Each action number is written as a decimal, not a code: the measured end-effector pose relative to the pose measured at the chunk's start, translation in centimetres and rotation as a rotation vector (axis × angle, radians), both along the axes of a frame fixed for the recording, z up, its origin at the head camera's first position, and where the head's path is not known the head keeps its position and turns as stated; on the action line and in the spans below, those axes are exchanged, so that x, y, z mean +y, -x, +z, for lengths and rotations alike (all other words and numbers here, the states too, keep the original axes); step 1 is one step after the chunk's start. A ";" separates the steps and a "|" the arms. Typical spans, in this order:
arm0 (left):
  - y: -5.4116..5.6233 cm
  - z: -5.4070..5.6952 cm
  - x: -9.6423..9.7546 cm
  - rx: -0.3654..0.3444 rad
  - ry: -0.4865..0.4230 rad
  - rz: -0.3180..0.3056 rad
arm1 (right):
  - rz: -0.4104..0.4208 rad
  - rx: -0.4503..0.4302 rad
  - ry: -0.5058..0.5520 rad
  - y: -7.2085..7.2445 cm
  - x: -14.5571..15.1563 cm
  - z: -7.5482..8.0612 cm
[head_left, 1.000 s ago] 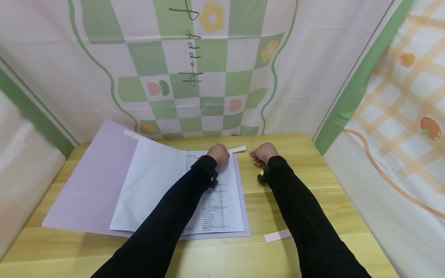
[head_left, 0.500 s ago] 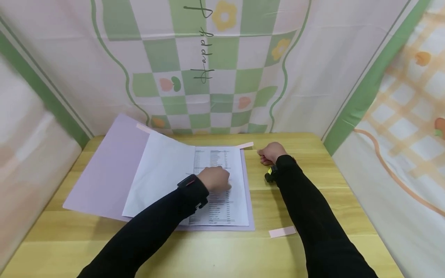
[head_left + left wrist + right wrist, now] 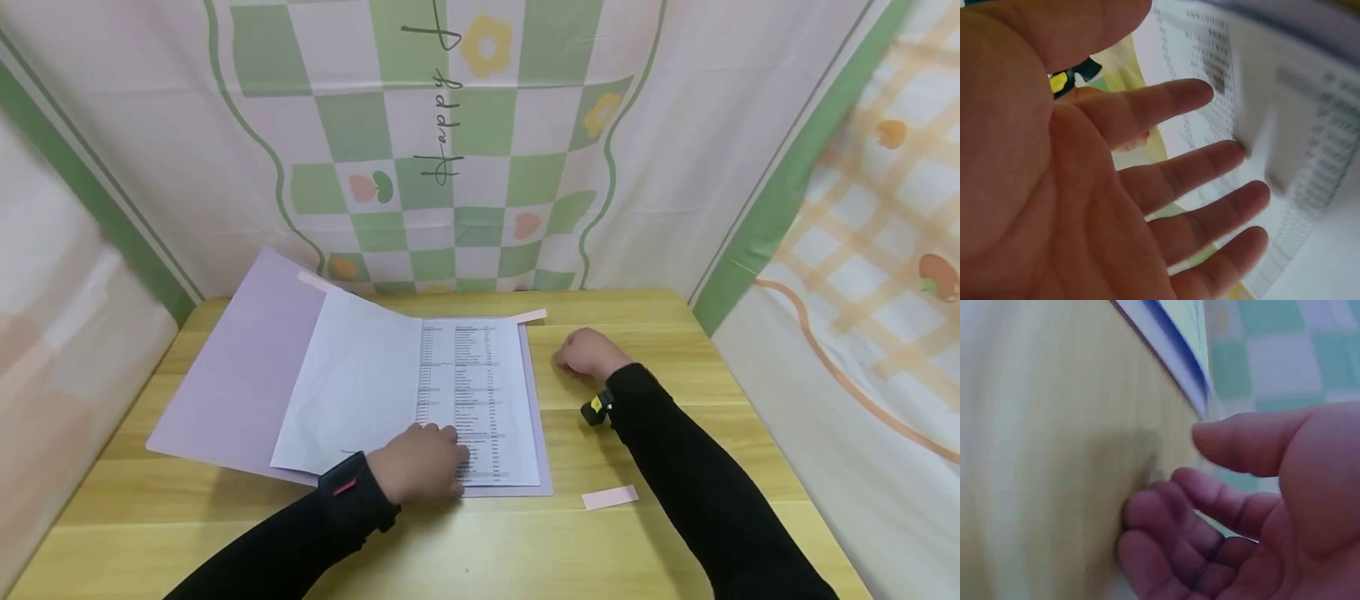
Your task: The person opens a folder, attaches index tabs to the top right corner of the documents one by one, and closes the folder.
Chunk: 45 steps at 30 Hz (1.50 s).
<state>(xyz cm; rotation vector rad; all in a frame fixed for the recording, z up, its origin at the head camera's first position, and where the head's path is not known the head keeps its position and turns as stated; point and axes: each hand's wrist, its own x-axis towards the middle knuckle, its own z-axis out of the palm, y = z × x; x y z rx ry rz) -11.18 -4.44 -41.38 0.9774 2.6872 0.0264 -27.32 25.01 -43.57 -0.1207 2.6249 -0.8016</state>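
Note:
A lilac folder [image 3: 228, 367] lies spread on the table, its left cover raised at a slant. Inside are white sheets; the right-hand printed page [image 3: 480, 379] bears a list in columns. Over the lower part of that page is my left hand [image 3: 423, 462], fingers spread and nearly straight in the left wrist view, fingertips right at the printed paper [image 3: 1297, 150]. To the right of the folder, my right hand [image 3: 592, 354] rests by the wooden tabletop, fingers loosely curled around nothing in the right wrist view. A pink strip [image 3: 531, 317] sticks out at the page's top right corner.
Another pink strip [image 3: 610, 497] lies loose on the wooden table [image 3: 517, 550] near my right forearm. A third strip [image 3: 311, 281] shows at the top of the left cover. Behind the table hangs a green-and-white checked cloth [image 3: 457, 225].
My left hand has slid from the page's top right down to its lower edge. The right hand stays beside the folder, its wrist turned slightly.

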 end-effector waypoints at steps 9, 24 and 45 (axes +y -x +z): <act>0.0 -1.7 0.8 0.206 -0.105 -0.089 | 0.185 0.229 -0.091 -6.6 -3.5 1.4; -0.3 -2.4 2.4 0.202 -0.057 -0.060 | 0.152 -0.086 0.067 -9.3 -5.2 0.0; -1.0 -2.8 1.3 0.086 -0.262 -0.073 | 0.158 0.093 -0.102 -10.1 -6.1 0.0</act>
